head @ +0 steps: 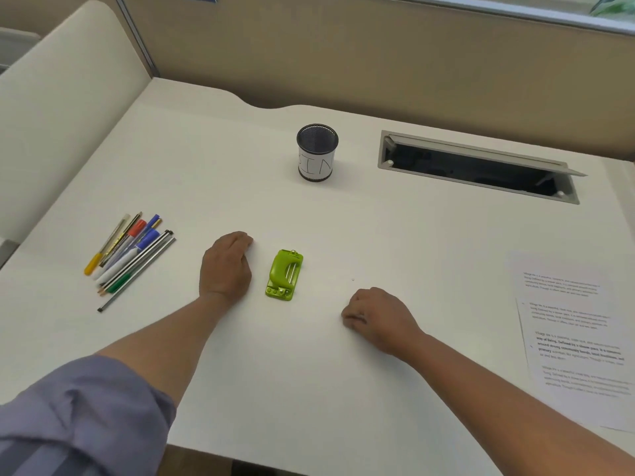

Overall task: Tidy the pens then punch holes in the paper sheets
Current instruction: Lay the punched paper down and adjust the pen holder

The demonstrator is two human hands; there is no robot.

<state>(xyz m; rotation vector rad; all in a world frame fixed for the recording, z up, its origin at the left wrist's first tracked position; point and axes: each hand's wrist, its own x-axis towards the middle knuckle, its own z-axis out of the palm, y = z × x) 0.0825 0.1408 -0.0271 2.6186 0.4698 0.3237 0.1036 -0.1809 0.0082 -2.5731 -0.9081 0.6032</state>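
Several pens and pencils (129,254) lie side by side at the left of the white desk (240,173). A black mesh cup (316,152) with a white label stands upright at the back centre. A small green hole punch (284,274) lies in the middle of the desk. Printed paper sheets (577,334) lie spread at the right edge. My left hand (226,266) rests on the desk just left of the punch, fingers curled under, holding nothing. My right hand (376,316) rests to the right and nearer me, fingers loosely curled, holding nothing.
An open cable hatch (477,166) with a raised grey lid is sunk into the desk at the back right. A beige partition (343,46) runs along the back, and a cream panel (62,97) stands at the left.
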